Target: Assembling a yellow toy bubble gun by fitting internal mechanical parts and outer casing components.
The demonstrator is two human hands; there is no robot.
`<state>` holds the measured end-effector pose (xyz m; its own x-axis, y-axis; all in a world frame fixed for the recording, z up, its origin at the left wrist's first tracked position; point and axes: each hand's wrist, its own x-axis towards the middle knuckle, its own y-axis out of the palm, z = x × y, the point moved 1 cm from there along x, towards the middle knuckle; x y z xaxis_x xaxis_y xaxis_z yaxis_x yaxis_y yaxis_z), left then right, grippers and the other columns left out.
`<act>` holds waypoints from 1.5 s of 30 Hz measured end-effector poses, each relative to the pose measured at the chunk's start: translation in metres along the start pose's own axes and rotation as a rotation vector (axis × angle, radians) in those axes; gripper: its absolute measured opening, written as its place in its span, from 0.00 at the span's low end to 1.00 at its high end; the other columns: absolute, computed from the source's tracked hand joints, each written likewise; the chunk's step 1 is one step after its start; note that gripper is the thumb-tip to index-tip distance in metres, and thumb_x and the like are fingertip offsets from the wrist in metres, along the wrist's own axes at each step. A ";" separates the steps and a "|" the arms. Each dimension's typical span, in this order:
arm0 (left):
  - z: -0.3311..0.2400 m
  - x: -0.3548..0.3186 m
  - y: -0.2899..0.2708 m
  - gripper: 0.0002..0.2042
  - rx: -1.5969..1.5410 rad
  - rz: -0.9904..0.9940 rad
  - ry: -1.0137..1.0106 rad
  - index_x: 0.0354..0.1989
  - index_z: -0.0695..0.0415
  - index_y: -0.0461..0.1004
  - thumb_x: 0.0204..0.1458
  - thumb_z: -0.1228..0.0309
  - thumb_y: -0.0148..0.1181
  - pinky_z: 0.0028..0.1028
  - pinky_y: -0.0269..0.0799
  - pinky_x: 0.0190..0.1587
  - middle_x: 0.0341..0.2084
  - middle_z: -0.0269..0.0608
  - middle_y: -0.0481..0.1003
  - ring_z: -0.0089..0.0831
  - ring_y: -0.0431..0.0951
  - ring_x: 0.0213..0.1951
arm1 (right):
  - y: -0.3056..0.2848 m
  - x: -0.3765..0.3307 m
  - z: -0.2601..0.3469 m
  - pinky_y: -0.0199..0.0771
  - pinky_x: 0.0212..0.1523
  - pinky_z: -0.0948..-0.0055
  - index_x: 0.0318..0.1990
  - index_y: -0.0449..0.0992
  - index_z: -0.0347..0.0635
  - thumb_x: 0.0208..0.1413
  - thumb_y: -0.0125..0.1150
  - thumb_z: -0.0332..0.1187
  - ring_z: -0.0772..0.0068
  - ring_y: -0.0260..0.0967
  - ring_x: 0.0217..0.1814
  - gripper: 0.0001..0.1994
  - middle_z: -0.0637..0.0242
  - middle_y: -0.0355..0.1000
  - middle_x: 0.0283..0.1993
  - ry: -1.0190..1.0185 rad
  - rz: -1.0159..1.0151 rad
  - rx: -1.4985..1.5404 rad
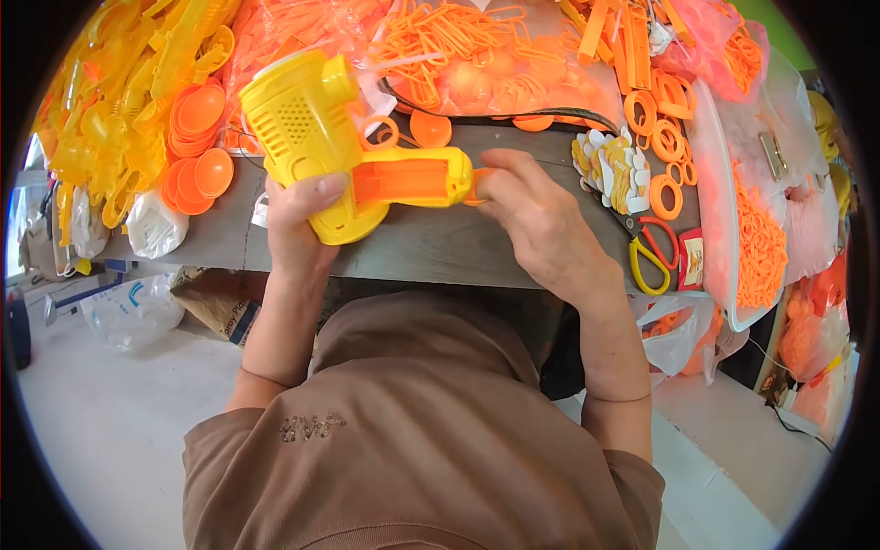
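Note:
My left hand (304, 213) is closed round the lower part of a yellow plastic toy body (301, 128), which has vent holes, slots and a short round nozzle. It is held tilted above the front of the table. Its handle points right, and an orange lining (403, 180) shows in the handle's open side. At the handle's end my right hand (532, 215) pinches a small orange plastic piece (477, 185), mostly hidden by the fingers. Whether that piece is joined to the handle I cannot tell.
Yellow parts (115, 115) and orange discs (195, 119) are heaped at the left. Bagged orange parts (477, 82) line the back. At the right lie orange rings (666, 142), stickers (612, 170), scissors (653, 257) and a tray (729, 211) of small orange pieces.

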<state>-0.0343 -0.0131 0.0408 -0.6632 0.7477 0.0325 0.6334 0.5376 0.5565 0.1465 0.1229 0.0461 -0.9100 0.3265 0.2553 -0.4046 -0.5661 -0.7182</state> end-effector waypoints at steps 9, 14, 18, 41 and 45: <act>0.012 -0.007 -0.002 0.34 -0.157 0.067 -0.193 0.55 0.67 0.61 0.33 0.73 0.60 0.35 0.75 0.47 0.43 0.49 0.72 0.38 0.77 0.41 | 0.019 -0.020 0.006 0.76 0.42 0.73 0.56 0.66 0.31 0.53 0.61 0.22 0.70 0.73 0.42 0.22 0.57 0.71 0.47 0.361 -0.201 1.158; 0.007 -0.010 -0.003 0.37 -0.077 0.123 -0.235 0.56 0.66 0.61 0.30 0.68 0.61 0.35 0.74 0.47 0.44 0.50 0.71 0.39 0.76 0.42 | 0.011 -0.033 0.020 0.77 0.39 0.76 0.57 0.66 0.27 0.51 0.63 0.22 0.71 0.74 0.37 0.24 0.57 0.74 0.43 0.329 -0.172 0.932; 0.002 -0.017 0.005 0.42 0.013 0.133 -0.268 0.57 0.65 0.61 0.25 0.64 0.63 0.35 0.74 0.47 0.45 0.49 0.69 0.39 0.75 0.42 | 0.006 -0.043 0.027 0.77 0.41 0.77 0.55 0.69 0.27 0.47 0.65 0.19 0.73 0.75 0.40 0.25 0.59 0.74 0.42 0.239 -0.172 0.784; 0.022 -0.022 0.008 0.63 -0.276 0.419 -0.473 0.66 0.62 0.47 0.21 0.42 0.77 0.47 0.75 0.50 0.48 0.61 0.69 0.52 0.74 0.50 | 0.010 -0.104 0.028 0.71 0.52 0.70 0.57 0.63 0.28 0.48 0.67 0.22 0.65 0.70 0.51 0.28 0.53 0.66 0.52 0.187 -0.062 0.838; 0.022 -0.012 0.004 0.49 0.002 0.396 -0.438 0.61 0.64 0.54 0.32 0.52 0.73 0.41 0.81 0.38 0.42 0.53 0.72 0.46 0.79 0.40 | -0.003 -0.098 0.024 0.73 0.50 0.71 0.56 0.65 0.29 0.47 0.67 0.22 0.67 0.72 0.48 0.27 0.56 0.69 0.49 0.237 0.022 0.677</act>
<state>-0.0153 -0.0114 0.0239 -0.1499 0.9827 -0.1089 0.8004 0.1853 0.5701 0.2346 0.0741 0.0387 -0.9058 0.4215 0.0431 -0.4231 -0.8948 -0.1424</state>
